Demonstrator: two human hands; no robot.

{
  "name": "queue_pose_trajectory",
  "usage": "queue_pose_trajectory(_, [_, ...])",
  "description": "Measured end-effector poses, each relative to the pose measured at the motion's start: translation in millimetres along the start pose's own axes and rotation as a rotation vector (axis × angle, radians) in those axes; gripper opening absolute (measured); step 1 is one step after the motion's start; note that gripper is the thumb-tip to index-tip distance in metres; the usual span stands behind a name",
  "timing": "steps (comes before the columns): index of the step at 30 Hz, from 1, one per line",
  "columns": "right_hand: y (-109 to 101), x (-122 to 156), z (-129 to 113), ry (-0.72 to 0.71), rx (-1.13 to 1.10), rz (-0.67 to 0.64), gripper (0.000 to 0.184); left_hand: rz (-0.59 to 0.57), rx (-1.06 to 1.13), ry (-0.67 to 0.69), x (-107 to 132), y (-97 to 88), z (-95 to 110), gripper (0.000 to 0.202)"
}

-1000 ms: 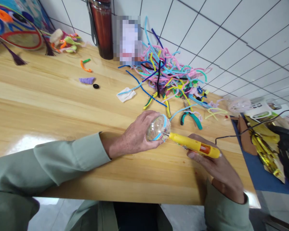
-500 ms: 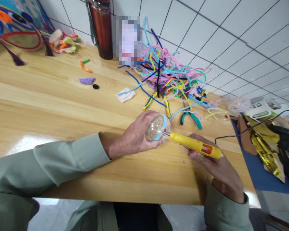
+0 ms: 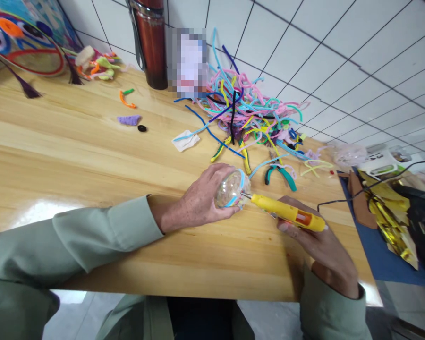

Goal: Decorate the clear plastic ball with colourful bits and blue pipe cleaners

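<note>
My left hand is wrapped round a clear, rounded plastic piece, perhaps the end of a bottle, with a light blue pipe cleaner bent along its rim. In my right hand is a yellow hot glue gun, gripped from its far side, so its handle and trigger are mostly hidden. The metal nozzle points left and meets the rim of the clear piece; whether it touches I cannot tell. Another light blue pipe cleaner lies just behind the rim.
A tangled pile of pipe cleaners lies against the tiled wall. Near it are yellow-handled pliers, teal-handled pliers and a white paper scrap. A dark red flask stands at the back. A black cord runs off right.
The glue gun's nozzle has shifted very slightly right along the clear piece's rim. Both hands keep their hold; the view has moved a little.
</note>
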State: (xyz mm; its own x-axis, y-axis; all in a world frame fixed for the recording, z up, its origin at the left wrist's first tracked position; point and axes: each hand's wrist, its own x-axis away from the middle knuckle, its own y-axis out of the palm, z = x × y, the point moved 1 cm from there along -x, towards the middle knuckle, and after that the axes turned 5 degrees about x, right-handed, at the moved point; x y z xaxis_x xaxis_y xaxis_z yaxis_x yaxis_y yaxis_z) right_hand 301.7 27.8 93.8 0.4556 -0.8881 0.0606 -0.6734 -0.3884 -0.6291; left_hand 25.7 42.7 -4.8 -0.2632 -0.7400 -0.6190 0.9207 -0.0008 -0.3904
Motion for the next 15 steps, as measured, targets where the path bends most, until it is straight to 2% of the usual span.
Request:
queue_pose_trajectory(5, [1.8, 0.9, -1.8, 0.031, 0.001, -0.010, 0.032, -0.003, 0.024, -0.016, 0.3, 0.6, -0.7, 0.079])
queue_pose_trajectory(10, [2.3, -1.4, 0.9, 0.001, 0.016, -0.045, 0.030, -0.013, 0.014, -0.017, 1.2, 0.3, -2.9, 0.081])
queue_pose_trajectory(13, [-6.7, 7.5, 11.0, 0.022, -0.011, 0.048, 0.033, -0.017, 0.013, -0.002, 1.5, -1.2, -2.8, 0.081])
queue_pose_trajectory(15, [-19.1, 18.4, 24.0, 0.055, -0.038, 0.170, 0.041, -0.007, 0.009, 0.008, 2.0, -2.1, -2.5, 0.079])
